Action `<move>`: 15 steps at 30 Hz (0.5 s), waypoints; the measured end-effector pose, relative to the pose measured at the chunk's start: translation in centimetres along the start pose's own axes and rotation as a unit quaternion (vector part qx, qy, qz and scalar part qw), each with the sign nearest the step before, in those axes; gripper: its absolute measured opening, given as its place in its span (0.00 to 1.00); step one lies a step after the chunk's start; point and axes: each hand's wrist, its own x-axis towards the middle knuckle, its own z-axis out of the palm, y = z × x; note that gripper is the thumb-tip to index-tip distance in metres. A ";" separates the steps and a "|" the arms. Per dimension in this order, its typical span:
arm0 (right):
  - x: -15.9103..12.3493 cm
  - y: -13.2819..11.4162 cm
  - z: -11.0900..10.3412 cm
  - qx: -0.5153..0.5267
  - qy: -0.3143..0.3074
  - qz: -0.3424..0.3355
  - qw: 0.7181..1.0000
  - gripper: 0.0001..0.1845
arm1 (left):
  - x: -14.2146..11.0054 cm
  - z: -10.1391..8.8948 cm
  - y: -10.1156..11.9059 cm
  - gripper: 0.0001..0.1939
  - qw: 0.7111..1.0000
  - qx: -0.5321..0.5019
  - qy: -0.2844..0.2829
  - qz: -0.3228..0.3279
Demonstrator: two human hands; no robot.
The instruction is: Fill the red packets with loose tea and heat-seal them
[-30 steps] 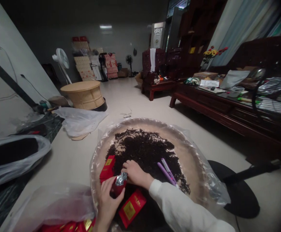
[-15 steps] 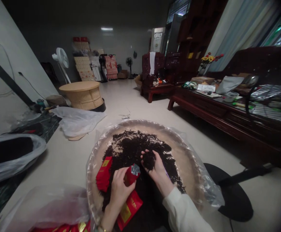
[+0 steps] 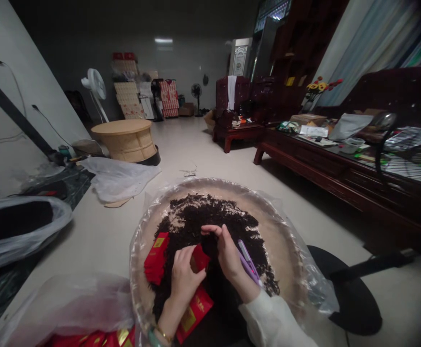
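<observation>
My left hand (image 3: 184, 272) is closed around a small red packet (image 3: 200, 259), its mouth tilted up and to the right. My right hand (image 3: 229, 255) is cupped beside it, fingers curled and pointing left above the packet's mouth; the palm side is hidden, so the dark tea leaves in it barely show. Below lies a wide round tray (image 3: 284, 250) lined with clear plastic, with loose dark tea leaves (image 3: 210, 212) spread on it. A larger red packet (image 3: 196, 313) lies under my left wrist. Left of it is a stack of red packets (image 3: 156, 260).
A purple tong-like tool (image 3: 248, 264) lies on the leaves beside my right hand. A plastic bag (image 3: 76, 303) with red packets is at lower left, and a lined container of dark leaves (image 3: 63, 212) farther left. A black stand base (image 3: 355, 294) sits right of the tray.
My right hand has turned over from palm-up with a visible handful of tea leaves, its fingers now tipped left toward the small packet. The purple tool has come into view.
</observation>
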 end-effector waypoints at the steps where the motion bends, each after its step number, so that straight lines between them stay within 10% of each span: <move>1: -0.2 0.1 -0.2 -0.018 -0.017 -0.004 1.000 0.34 | 0.0 0.0 -0.1 0.23 1.000 0.002 0.004 -0.001; 8: -1.5 -0.4 -1.4 -0.092 -0.187 -0.019 0.978 0.32 | -0.3 0.0 -0.2 0.21 1.000 0.004 0.024 -0.002; 15: -2.3 -2.0 -2.1 -0.312 -0.091 -0.132 0.936 0.19 | -0.8 -0.3 -0.9 0.24 0.998 0.006 0.067 -0.003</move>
